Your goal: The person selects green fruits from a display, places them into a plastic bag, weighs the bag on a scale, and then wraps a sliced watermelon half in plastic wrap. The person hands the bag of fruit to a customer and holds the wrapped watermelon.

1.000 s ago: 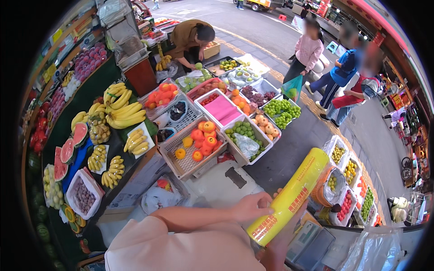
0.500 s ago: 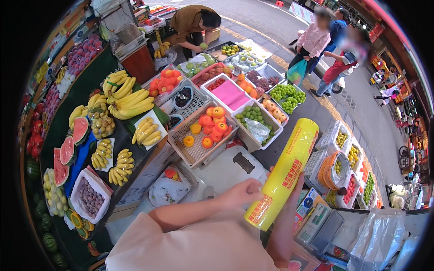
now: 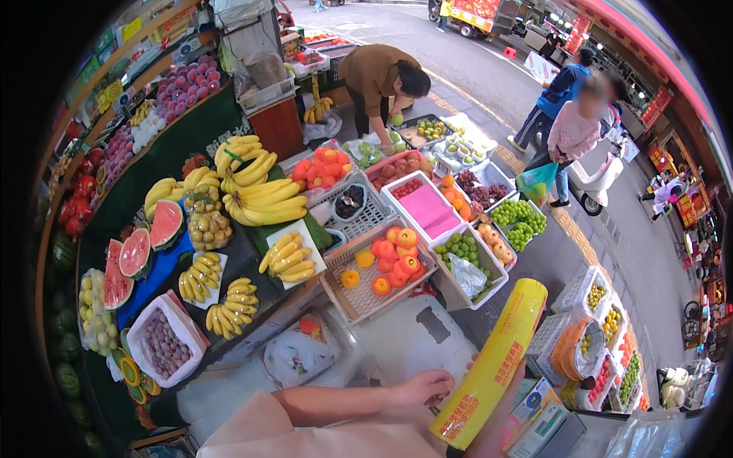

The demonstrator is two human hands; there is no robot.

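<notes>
Left hand (image 3: pixel 424 387) reaches across, fingers loosely curled against the lower end of the yellow roll (image 3: pixel 492 365). Right hand is hidden under that roll, so its grip cannot be told. Glossy and cylindrical, the roll slants up over a white box (image 3: pixel 412 340).

Bright, even overcast daylight with soft faint shadows, mild glare on the glossy yellow plastic-wrap roll (image 3: pixel 492 365), heavy fisheye bending and black vignette at edges, passers-by blurred, centre sharp.
</notes>
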